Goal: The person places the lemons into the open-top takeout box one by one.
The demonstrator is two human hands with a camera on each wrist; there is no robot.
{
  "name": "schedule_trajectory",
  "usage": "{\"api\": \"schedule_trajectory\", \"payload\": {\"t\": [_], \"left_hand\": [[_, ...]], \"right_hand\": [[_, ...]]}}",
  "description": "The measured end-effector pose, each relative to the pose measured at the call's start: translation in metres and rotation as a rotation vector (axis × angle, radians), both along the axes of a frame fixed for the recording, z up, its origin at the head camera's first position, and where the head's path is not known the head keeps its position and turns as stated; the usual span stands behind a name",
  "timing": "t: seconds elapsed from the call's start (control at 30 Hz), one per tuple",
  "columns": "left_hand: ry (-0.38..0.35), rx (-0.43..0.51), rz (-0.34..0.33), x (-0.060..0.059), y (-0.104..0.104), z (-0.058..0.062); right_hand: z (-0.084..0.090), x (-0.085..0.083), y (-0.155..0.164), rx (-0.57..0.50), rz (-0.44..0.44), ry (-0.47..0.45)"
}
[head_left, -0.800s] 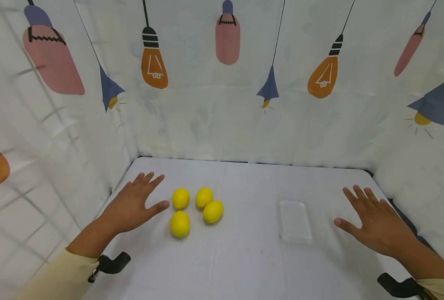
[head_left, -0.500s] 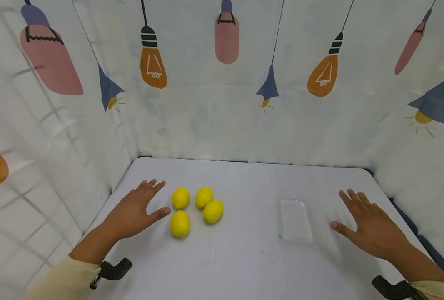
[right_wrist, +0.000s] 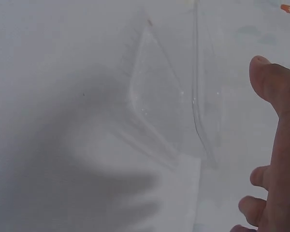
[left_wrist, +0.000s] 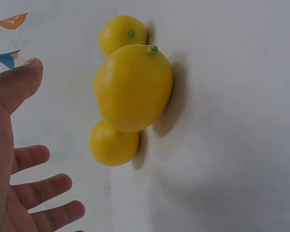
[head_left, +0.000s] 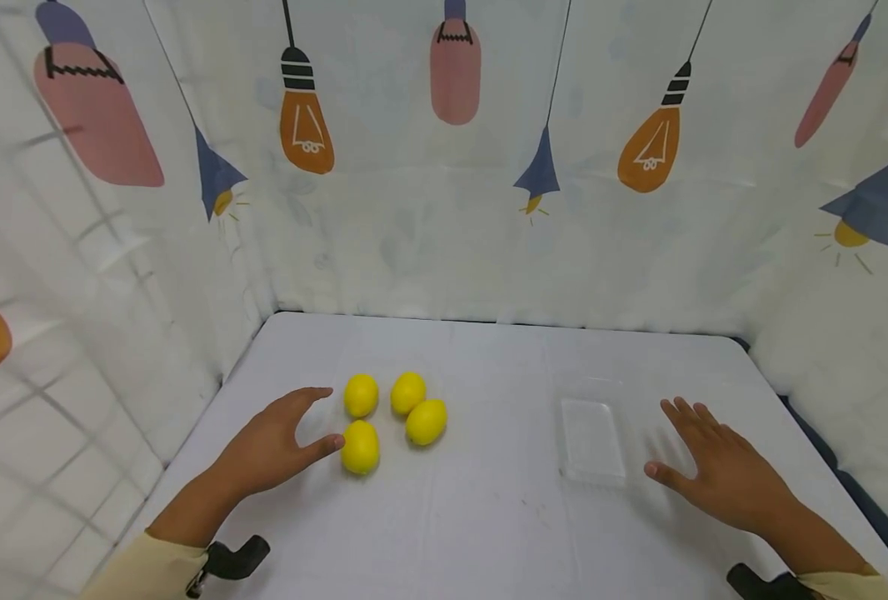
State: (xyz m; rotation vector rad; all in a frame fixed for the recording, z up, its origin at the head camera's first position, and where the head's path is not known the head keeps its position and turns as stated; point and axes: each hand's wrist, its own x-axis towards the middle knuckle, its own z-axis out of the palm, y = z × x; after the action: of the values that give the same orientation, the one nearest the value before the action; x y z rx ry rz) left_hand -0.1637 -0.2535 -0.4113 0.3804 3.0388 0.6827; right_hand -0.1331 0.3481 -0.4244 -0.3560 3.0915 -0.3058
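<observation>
Hovering by the nearest lemon, my left hand is spread, thumb almost touching (four lemons near the table's left edge). Right hand lies spread beside the clear tray.

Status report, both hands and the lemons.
Left hand open, thumb at nearest lemon. Right hand open beside clear tray. Nothing between.

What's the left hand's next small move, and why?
Probably close the left hand around the nearest lemon: its thumb is right beside that lemon, fingers open and holding nothing, while the right hand waits open beside the clear tray.
</observation>
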Motion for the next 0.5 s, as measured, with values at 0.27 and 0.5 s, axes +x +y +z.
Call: {"api": "schedule_trajectory", "payload": {"t": [0.27,0.5], "left_hand": [[-0.036,0.036,0.011,0.005,0.005,-0.013],[-0.041,0.057,0.007,0.006,0.007,-0.023]], "right_hand": [[-0.011,0.001,-0.009,-0.013,0.024,-0.007],[-0.016,0.001,-0.014,0.004,0.029,-0.013]]}}
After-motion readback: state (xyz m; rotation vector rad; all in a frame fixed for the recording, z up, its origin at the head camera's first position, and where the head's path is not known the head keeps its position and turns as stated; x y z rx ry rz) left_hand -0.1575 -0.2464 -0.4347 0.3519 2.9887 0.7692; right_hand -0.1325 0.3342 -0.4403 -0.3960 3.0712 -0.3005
